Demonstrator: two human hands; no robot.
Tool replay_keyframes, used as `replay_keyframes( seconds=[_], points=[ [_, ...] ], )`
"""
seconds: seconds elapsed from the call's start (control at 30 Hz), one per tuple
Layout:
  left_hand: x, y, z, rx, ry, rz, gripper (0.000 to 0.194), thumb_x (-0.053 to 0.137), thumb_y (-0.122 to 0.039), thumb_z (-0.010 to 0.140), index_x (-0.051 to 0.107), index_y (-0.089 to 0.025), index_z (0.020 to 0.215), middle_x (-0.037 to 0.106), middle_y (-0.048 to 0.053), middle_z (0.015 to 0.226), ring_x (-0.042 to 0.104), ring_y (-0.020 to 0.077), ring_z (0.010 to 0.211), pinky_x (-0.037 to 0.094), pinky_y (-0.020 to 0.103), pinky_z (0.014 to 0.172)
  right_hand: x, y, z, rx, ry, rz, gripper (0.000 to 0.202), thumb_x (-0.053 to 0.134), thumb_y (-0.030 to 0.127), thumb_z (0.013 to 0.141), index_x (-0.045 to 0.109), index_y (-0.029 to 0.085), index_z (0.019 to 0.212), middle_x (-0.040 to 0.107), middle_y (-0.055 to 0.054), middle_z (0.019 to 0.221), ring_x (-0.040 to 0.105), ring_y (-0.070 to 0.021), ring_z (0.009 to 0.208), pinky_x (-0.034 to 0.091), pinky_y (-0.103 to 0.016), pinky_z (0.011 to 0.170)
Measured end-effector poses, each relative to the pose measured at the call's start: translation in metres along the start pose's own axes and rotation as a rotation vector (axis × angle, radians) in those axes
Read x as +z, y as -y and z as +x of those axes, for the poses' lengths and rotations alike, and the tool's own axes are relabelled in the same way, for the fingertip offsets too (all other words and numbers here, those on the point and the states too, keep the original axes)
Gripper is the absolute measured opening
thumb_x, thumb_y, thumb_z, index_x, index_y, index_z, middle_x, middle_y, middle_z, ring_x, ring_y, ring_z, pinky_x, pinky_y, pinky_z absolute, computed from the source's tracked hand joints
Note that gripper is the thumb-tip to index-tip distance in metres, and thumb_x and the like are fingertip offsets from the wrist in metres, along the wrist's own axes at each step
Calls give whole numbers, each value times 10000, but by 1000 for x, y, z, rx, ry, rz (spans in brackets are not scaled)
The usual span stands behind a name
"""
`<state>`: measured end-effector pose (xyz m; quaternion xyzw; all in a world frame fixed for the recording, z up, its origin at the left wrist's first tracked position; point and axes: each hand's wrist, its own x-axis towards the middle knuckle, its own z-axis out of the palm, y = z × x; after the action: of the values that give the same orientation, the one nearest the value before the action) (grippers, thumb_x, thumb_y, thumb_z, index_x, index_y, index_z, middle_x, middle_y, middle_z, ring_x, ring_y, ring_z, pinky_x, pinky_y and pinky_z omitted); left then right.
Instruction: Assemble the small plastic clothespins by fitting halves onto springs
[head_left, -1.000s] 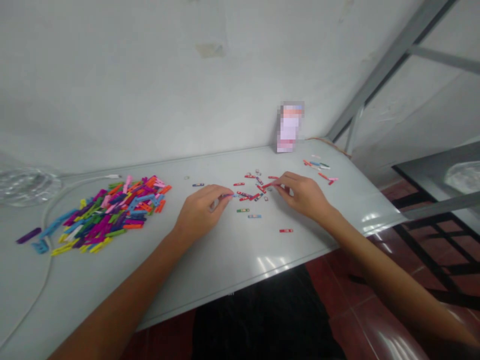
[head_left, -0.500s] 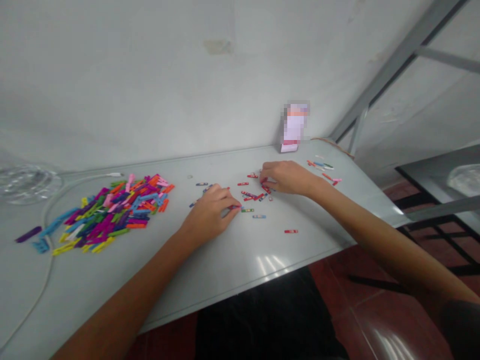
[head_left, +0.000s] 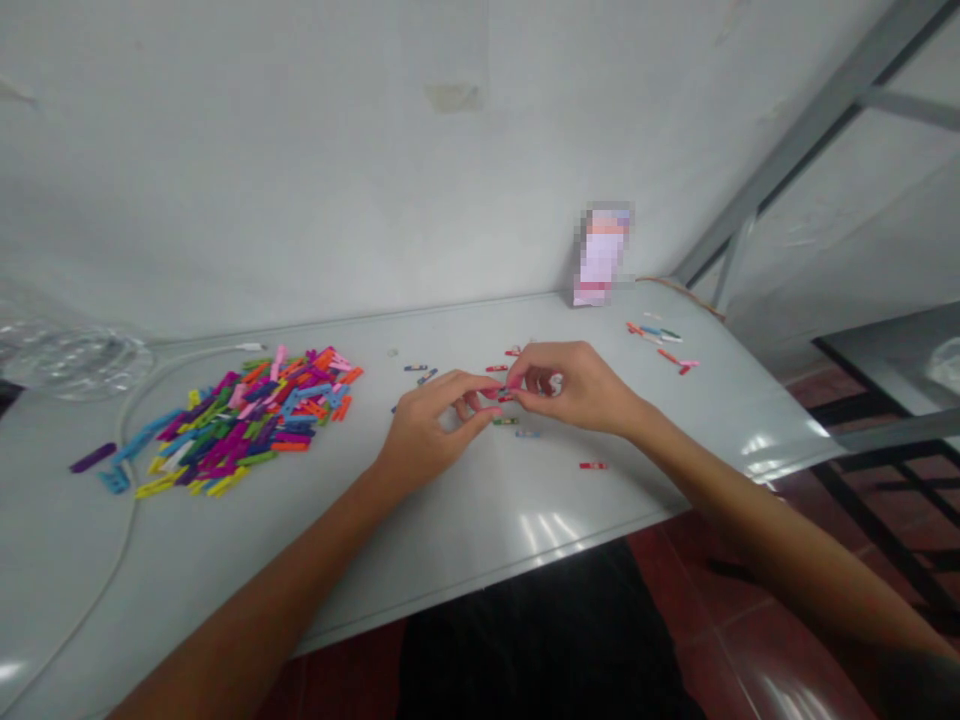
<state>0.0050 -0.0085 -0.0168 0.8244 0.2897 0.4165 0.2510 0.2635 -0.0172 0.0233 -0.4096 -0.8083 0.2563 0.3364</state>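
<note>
Head view: both hands meet over the middle of the grey table (head_left: 450, 540). Right hand (head_left: 574, 385): thumb and forefinger pinching a small dark-and-red piece (head_left: 505, 393), held in the gap between the two hands. Piece mostly hidden by fingers, outline blurred. Left hand (head_left: 427, 425): thumb and forefinger curved to a C, tips apart, right by the piece; can't tell if they grip its end.

Loose strips around the hands, slim and flat, pale patch mid-length: red strip (head_left: 593, 465) off by itself nearer the person, green strip (head_left: 506, 422) and light-blue strip (head_left: 527, 434) just below the fingertips, dark-blue strip (head_left: 415, 368) beyond the left hand.

Left side: heap of clothespins (head_left: 232, 430), mixed colours, glossy plastic. White cable (head_left: 124, 560) runs beside it.
</note>
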Motion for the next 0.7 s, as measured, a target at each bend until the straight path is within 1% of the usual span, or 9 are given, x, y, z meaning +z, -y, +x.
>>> replay_keyframes(
  seconds=[0.17,0.23,0.3,0.37,0.47,0.53,0.7],
  points=[
    [2,-2,-1,-14,-44,-73,163,876,-332,1001,831,-209,1099,865,56,1003,765,152,724,652,293,757,15,8,-6,-34,-36,0,29,786,243,963,782,217,951,787,-2,863,673,-143,730,526,-279,724],
    [2,-3,-1,-36,-50,-135,160,875,-359,1005,836,-206,1034,865,59,986,784,160,758,673,290,758,18,10,-7,-35,-35,41,31,787,235,967,781,220,940,793,3,863,675,-136,714,540,-275,714],
    [3,-3,0,-93,-55,-239,191,877,-391,1003,839,-204,994,862,69,972,804,180,800,698,305,769,19,13,-10,-37,-49,84,48,780,242,986,787,223,943,802,-1,878,691,-139,723,563,-277,708],
    [4,-4,0,-181,-82,-379,242,905,-430,974,836,-198,968,855,75,942,811,193,790,715,322,749,19,16,-12,-34,-78,113,47,788,266,1004,802,228,981,815,-12,912,719,-152,765,590,-283,712],
    [5,-4,0,-317,-129,-569,315,957,-459,916,824,-177,969,833,62,833,801,194,692,716,321,668,20,20,-14,-68,-133,120,81,826,293,1004,817,233,1057,835,-34,989,743,-164,808,619,-297,718],
    [5,-6,0,-367,-145,-630,331,979,-442,895,833,-166,1006,832,57,801,807,196,667,720,316,653,22,20,-14,-125,-166,112,90,836,293,1009,821,235,1076,841,-44,1016,747,-168,817,631,-310,725],
    [5,-14,-2,-360,-143,-639,302,967,-425,914,868,-170,1042,868,78,877,852,219,740,760,341,731,26,20,-15,-209,-254,66,26,809,266,1037,824,258,1057,853,-38,970,763,-191,835,651,-362,770]
  ],
)
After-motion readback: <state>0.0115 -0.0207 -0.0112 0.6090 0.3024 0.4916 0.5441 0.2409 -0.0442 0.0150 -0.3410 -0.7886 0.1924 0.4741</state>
